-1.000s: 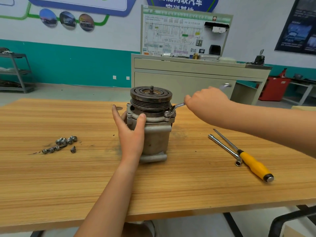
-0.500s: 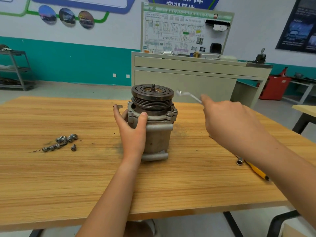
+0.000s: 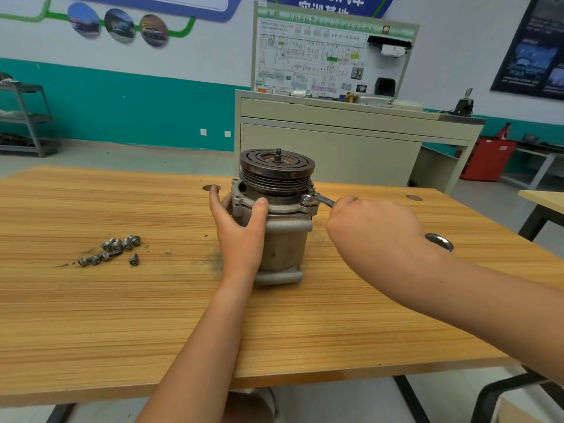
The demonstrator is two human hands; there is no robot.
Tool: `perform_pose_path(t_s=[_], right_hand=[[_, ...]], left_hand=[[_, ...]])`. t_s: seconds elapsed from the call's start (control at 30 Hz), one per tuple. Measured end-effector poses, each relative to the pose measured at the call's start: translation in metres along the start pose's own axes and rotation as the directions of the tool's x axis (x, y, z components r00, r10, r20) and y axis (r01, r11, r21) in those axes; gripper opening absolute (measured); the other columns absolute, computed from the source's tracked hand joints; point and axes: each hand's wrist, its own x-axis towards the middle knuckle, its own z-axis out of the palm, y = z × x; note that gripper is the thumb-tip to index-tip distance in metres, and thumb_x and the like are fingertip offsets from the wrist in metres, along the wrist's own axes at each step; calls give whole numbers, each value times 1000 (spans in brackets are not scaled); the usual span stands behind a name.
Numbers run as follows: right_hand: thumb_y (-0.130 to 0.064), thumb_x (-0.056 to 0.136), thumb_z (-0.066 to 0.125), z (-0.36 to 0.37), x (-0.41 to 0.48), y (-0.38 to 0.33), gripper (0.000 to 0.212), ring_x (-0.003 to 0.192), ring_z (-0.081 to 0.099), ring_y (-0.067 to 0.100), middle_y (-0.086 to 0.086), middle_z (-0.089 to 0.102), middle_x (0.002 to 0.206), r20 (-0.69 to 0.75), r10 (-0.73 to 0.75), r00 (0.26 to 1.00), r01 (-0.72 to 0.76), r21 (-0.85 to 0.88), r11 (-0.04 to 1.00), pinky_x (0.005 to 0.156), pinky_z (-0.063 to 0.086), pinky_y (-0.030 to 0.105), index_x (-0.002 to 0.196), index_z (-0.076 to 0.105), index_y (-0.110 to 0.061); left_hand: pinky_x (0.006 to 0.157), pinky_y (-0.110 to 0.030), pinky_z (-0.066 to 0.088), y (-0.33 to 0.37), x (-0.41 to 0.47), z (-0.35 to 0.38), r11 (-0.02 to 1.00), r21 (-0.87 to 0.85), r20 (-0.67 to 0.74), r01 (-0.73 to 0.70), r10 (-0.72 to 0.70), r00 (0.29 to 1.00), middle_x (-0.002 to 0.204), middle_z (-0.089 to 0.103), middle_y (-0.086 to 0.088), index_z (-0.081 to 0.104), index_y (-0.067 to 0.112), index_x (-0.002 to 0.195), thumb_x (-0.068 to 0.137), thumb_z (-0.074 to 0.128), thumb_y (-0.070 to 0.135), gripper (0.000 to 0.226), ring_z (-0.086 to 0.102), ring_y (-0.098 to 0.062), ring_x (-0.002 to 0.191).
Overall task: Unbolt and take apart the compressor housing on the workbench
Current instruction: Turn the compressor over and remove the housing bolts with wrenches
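The grey metal compressor (image 3: 285, 239) stands upright in the middle of the wooden workbench (image 3: 152, 315), with its dark grooved pulley (image 3: 276, 170) on top. My left hand (image 3: 241, 230) grips the housing's left side, thumb against the flange. My right hand (image 3: 372, 230) holds a silver wrench (image 3: 319, 200), whose head sits on a bolt on the right side of the flange. The wrench's far end (image 3: 439, 241) sticks out behind my wrist.
Several removed bolts (image 3: 113, 250) lie in a loose cluster on the bench to the left. A beige training cabinet (image 3: 351, 141) with a wiring board stands behind the bench. A metal shelf (image 3: 24, 120) is at far left, a red bin (image 3: 486, 160) at right.
My right hand, which lifted the wrench off the flange half a second ago, has brought it back down onto the right-side bolt. My left hand keeps its grip on the housing.
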Motion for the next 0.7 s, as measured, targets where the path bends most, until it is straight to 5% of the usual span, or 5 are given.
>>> perform_pose_path(t_s=[0.13,0.3,0.4,0.47,0.7], right_hand=[[-5,92,35,2,6,26,25,48,30,14,-1,37,63,-59,-93,994,79,-203,976,42,28,26,116,41,-5],[-9,94,42,2,52,47,12,56,45,16,0,37,61,-70,-123,990,87,-384,919,47,34,25,102,51,-10],[-7,94,44,17,86,40,15,80,57,24,2,54,79,-104,-156,982,119,-293,949,70,44,32,105,54,-10],[-3,94,41,26,99,37,19,86,59,26,5,54,84,-181,-167,969,130,-198,972,67,43,32,108,53,-7],[-15,97,41,27,54,76,39,63,58,33,17,63,74,-601,89,794,182,375,909,60,47,38,135,40,-10]], left_hand=[[76,-3,25,-1,1,0,1000,10,8,-10,10,1000,129,32,16,13,30,150,89,62,32,78,30,-1,123],[76,-2,25,-1,0,0,1000,7,5,-9,9,1000,129,33,16,13,30,150,89,62,32,78,30,-1,123],[75,-2,25,0,1,0,1000,9,4,-3,3,1000,127,33,16,13,30,149,88,63,32,78,31,-1,122],[75,-3,26,1,1,-1,1000,12,5,-1,1,1000,124,34,19,13,31,149,88,63,32,79,32,-1,121],[81,-7,28,2,0,0,1000,0,8,14,-14,1000,127,34,16,13,29,150,89,62,31,78,33,-4,124]])
